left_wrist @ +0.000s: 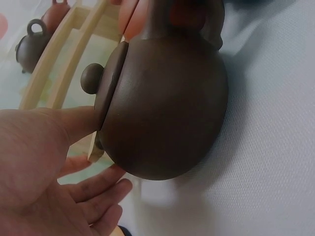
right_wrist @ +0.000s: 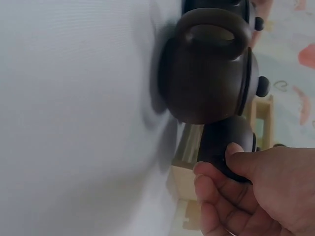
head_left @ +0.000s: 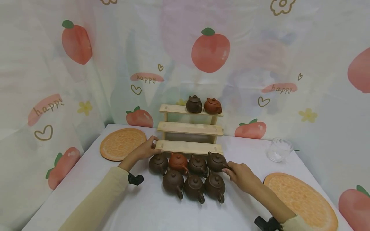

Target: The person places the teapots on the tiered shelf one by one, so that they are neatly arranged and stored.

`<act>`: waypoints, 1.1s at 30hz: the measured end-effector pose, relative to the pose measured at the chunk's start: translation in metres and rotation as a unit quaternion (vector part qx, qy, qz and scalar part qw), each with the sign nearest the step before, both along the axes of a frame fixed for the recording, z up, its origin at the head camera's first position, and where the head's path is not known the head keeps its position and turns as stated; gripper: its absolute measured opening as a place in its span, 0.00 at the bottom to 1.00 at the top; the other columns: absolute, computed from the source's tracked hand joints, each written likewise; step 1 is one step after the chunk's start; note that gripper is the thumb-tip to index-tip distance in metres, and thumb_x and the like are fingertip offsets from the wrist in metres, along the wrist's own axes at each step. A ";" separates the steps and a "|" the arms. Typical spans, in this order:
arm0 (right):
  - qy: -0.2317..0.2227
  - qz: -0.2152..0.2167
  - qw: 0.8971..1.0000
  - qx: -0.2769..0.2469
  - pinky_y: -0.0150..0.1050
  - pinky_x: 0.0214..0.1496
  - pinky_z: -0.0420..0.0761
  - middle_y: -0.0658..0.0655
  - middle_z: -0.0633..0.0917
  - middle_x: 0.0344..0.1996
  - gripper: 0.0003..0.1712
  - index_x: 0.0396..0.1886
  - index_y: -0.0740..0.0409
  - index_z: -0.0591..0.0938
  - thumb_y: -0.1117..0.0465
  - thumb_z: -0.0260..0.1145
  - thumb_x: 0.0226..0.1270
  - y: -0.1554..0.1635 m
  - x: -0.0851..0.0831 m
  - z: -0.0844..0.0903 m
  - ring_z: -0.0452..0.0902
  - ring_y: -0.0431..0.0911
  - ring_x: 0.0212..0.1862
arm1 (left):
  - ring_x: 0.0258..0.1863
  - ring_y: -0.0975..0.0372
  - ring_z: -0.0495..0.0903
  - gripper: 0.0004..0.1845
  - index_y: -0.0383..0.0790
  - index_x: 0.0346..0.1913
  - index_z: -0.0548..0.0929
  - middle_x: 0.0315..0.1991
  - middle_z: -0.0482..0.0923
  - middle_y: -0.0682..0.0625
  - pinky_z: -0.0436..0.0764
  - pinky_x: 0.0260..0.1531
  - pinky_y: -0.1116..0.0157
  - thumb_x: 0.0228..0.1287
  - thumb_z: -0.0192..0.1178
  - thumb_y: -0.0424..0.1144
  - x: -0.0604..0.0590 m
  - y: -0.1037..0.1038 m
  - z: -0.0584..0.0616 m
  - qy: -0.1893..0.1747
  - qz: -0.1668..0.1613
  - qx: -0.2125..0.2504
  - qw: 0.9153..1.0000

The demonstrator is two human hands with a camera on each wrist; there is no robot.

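At centre frame your right hand (head_left: 241, 175) pinches the handle of the dark brown clay teapot (head_left: 216, 161) beside the pale wooden three-step rack (head_left: 189, 147), your left hand (head_left: 147, 149) resting spread there: likely rigid, brittle, loose-lidded, so hold handle and lid.

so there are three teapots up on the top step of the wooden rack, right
Not quite: the head view shows two teapots on the top step of the wooden rack, a dark brown teapot and a reddish teapot. The rest sit on the table.
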State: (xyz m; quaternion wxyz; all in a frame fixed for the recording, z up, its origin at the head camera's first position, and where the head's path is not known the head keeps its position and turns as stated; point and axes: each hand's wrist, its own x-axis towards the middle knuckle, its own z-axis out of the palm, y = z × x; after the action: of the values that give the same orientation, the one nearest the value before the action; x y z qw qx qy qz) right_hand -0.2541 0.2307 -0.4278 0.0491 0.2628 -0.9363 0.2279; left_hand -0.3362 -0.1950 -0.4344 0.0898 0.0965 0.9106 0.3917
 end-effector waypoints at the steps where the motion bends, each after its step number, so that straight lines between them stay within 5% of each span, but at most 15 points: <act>1: -0.001 0.002 1.000 -0.002 0.32 0.27 0.69 0.42 0.74 0.18 0.11 0.32 0.56 0.78 0.60 0.65 0.79 -0.001 0.000 0.002 0.65 0.34 0.22 | 0.57 0.43 0.81 0.36 0.33 0.74 0.60 0.60 0.80 0.28 0.77 0.59 0.46 0.75 0.66 0.46 0.000 0.000 0.000 0.001 -0.002 0.001 1.000; 9: -0.016 0.007 1.000 -0.005 0.32 0.26 0.69 0.44 0.77 0.18 0.10 0.33 0.57 0.79 0.60 0.65 0.79 -0.008 -0.003 0.014 0.65 0.35 0.22 | 0.58 0.43 0.81 0.36 0.31 0.73 0.61 0.59 0.81 0.28 0.77 0.59 0.46 0.75 0.66 0.45 -0.002 0.000 -0.002 0.010 -0.011 0.000 1.000; 19: 0.030 0.022 0.999 -0.019 0.34 0.27 0.71 0.47 0.80 0.19 0.11 0.32 0.56 0.77 0.62 0.65 0.79 -0.033 -0.010 0.041 0.68 0.36 0.22 | 0.59 0.42 0.80 0.36 0.32 0.72 0.62 0.61 0.80 0.27 0.77 0.60 0.45 0.74 0.67 0.46 -0.003 -0.003 -0.002 0.010 -0.008 -0.005 1.000; 33: 0.034 0.007 0.999 -0.031 0.41 0.32 0.73 0.51 0.80 0.20 0.14 0.32 0.60 0.78 0.60 0.62 0.82 -0.080 -0.049 0.064 0.71 0.41 0.22 | 0.58 0.42 0.80 0.34 0.33 0.71 0.63 0.60 0.79 0.28 0.77 0.60 0.45 0.74 0.67 0.46 -0.002 -0.001 0.001 0.007 -0.005 -0.002 1.000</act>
State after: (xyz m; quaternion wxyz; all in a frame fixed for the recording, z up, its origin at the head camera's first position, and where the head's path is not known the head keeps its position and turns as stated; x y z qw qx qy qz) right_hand -0.3029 0.1507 -0.3634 0.0877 0.2758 -0.9247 0.2475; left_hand -0.3378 -0.1962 -0.4330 0.0857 0.1037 0.9116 0.3884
